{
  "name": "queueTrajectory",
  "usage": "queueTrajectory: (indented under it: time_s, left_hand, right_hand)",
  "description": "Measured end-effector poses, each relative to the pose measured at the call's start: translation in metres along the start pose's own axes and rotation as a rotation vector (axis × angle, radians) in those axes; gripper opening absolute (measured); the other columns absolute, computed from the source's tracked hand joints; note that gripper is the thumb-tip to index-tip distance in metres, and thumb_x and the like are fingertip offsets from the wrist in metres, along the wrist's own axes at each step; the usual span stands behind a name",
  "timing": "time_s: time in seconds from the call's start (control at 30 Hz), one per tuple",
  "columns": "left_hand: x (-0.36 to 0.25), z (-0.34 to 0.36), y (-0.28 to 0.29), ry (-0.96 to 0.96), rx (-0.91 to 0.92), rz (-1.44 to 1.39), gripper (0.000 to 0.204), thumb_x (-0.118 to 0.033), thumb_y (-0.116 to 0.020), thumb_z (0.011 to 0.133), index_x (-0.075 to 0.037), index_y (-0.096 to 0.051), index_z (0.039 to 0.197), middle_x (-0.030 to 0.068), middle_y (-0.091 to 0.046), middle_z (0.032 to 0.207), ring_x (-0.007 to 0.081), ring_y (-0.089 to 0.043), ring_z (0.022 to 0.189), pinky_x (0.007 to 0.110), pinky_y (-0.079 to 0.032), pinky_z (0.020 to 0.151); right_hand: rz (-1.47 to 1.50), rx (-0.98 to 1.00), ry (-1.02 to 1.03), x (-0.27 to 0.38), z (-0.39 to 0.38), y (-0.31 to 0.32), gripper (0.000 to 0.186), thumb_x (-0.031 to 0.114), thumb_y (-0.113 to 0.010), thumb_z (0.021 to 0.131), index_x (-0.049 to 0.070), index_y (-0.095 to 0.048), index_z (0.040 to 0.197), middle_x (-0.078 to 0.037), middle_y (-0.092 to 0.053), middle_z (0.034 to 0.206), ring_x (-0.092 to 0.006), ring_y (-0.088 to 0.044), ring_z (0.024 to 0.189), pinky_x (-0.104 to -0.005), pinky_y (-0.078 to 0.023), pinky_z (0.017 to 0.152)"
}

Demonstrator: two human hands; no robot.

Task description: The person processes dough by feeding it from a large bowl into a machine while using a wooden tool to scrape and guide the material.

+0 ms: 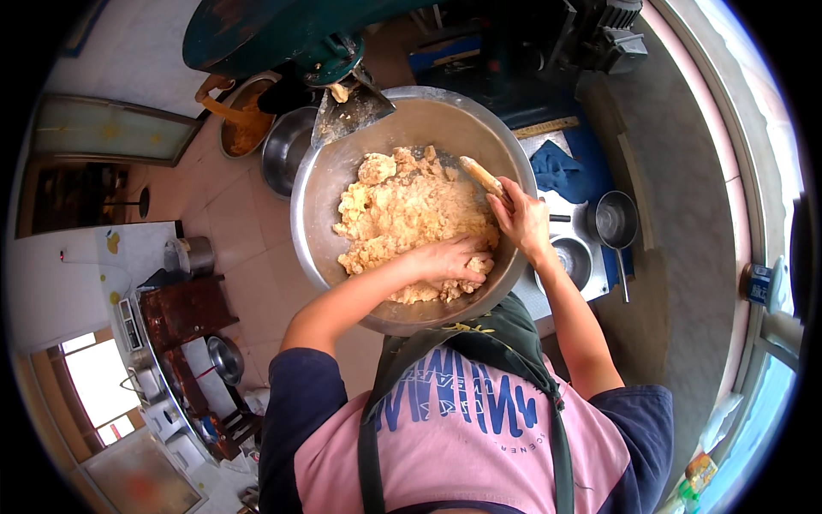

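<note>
Head view, looking straight down on a person in a pink-and-navy shirt and dark green apron (501, 330). Large steel bowl (330, 184) stood in front of the person's chest, tilted slightly toward a grey metal chute (351, 111) that hung from a dark green machine (274, 30) at the top of the frame. Pale, crumbly dough (402, 210) filled the middle and near side of the bowl. Left hand (454, 259) lay palm-down on the near edge of the dough, fingers curled into it and pressing a lump against the bowl's near wall; the dough lay under and mostly beyond this hand. Right hand (520, 216) was clenched around a wooden handle (481, 176) at the bowl's right rim, the handle slanting up and left into the dough, so that the mass lay to the left of this hand.

Surroundings: a smaller steel bowl (282, 150) stood just left of the large one, and beyond it a pan of orange mixture (244, 124). To the right, a blue cloth (556, 171) lay near a small steel saucepan (616, 221) and a round metal cup (569, 257) on a pale tray. Tiled floor showed at left.
</note>
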State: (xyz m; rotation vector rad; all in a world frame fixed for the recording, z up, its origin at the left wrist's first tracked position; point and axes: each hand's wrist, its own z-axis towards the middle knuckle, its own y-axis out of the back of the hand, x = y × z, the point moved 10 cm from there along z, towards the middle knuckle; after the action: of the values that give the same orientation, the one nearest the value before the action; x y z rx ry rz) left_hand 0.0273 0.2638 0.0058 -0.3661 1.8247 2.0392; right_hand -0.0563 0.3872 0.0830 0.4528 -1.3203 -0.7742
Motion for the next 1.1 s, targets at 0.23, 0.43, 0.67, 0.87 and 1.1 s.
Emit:
queueTrajectory:
  time_s: [0.23,0.43,0.67,0.87,1.1]
  left_hand:
    - [-0.008,0.011,0.005,0.074,0.092,0.051,0.05,-0.024,-0.075,0.054,-0.025,-0.062,0.103,0.0098,-0.058,0.107,0.0321,-0.053,0.107,0.041,-0.042,0.096]
    - [0.021,0.0,-0.006,0.339,-0.106,-0.121,0.05,-0.018,-0.078,0.053,-0.022,-0.064,0.1,0.009,-0.062,0.102,0.0294,-0.058,0.103,0.04,-0.048,0.09]
    - [0.051,-0.057,0.058,0.992,-1.144,-1.048,0.056,-0.013,-0.071,0.072,-0.003,-0.046,0.121,0.0127,-0.059,0.106,0.0206,-0.065,0.086,0.033,-0.057,0.077]
    - [0.09,-0.117,0.179,0.977,-1.34,-1.066,0.087,-0.006,-0.073,0.071,-0.005,-0.016,0.136,0.0196,-0.049,0.119,0.03,-0.059,0.102,0.037,-0.057,0.083]
    - [0.164,-0.216,0.214,1.426,-1.208,-0.167,0.064,-0.018,-0.074,0.077,0.0,-0.037,0.126,0.0199,-0.061,0.112,0.0307,-0.063,0.098,0.039,-0.052,0.086]
  right_hand:
    - [0.017,0.004,-0.007,-0.001,0.002,0.0,0.03,0.02,-0.067,0.084,0.008,-0.059,0.11,-0.016,-0.067,0.074,-0.0321,-0.067,0.068,-0.0364,-0.054,0.059]
    - [0.039,0.003,0.001,-0.002,0.005,0.0,0.032,0.019,-0.067,0.084,0.006,-0.058,0.112,-0.017,-0.066,0.075,-0.0322,-0.067,0.07,-0.0354,-0.053,0.061]
    - [0.044,-0.002,0.016,-0.006,0.006,-0.005,0.029,0.018,-0.066,0.085,0.006,-0.059,0.11,-0.016,-0.066,0.076,-0.0306,-0.068,0.069,-0.0337,-0.053,0.06]
    - [-0.001,-0.017,0.05,-0.003,0.006,-0.004,0.029,0.023,-0.066,0.085,0.011,-0.058,0.109,-0.012,-0.067,0.073,-0.0302,-0.067,0.066,-0.0378,-0.053,0.056]
    - [-0.01,0.069,0.027,0.004,0.011,-0.013,0.031,0.025,-0.064,0.086,0.009,-0.058,0.112,-0.016,-0.067,0.074,-0.0333,-0.066,0.068,-0.0389,-0.053,0.059]
